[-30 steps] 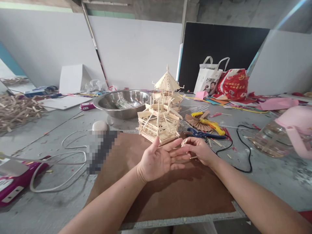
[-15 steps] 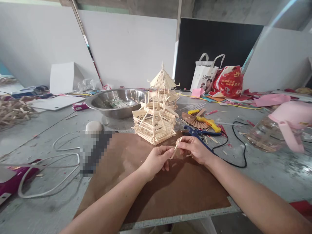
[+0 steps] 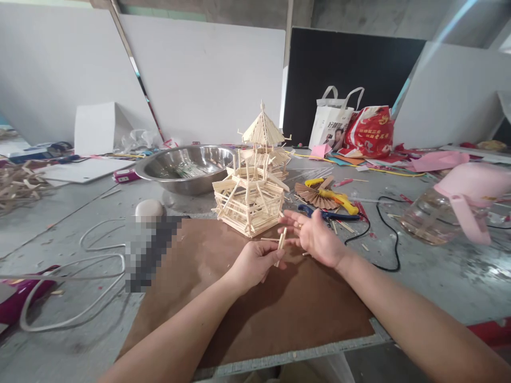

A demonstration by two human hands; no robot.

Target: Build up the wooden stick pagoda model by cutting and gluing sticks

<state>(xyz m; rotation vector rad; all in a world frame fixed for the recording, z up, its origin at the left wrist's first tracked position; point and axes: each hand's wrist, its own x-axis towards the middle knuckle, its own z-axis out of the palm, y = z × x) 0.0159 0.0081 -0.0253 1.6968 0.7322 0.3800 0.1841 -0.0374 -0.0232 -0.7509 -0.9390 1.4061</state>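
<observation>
Along the far side of a wide grey table (image 3: 431,298) stand large white boards (image 3: 207,80) and a black board (image 3: 351,69). At the table's near edge lies a brown sheet (image 3: 295,319), with a pixelated patch masking whatever is at its left border. Beyond the sheet sits a steel basin (image 3: 175,186), and to its right a pavilion of pale sticks (image 3: 249,207) rests at the sheet's far edge, hiding the lower part of a roofed stick tower (image 3: 262,133) behind it. Well off to the right is a jug with a pink lid (image 3: 431,218); farther back a white bag (image 3: 325,127) and a red bag (image 3: 369,135) lean together. The right hand (image 3: 319,239) is empty and spread, palm turned inward, its fingertips overlapping the pavilion's lower right corner; whether they touch it I cannot tell. The left hand (image 3: 253,263) pinches short sticks (image 3: 281,242) between thumb and fingers, nearly upright, in front of the pavilion. Beyond the right hand, a pleated brown fan (image 3: 315,197), a yellow-handled tool (image 3: 341,202) and a blue-handled tool (image 3: 335,215) crowd together, near a looping black cable (image 3: 396,239). One small stick piece (image 3: 306,254) shows just below the right hand's fingers.
</observation>
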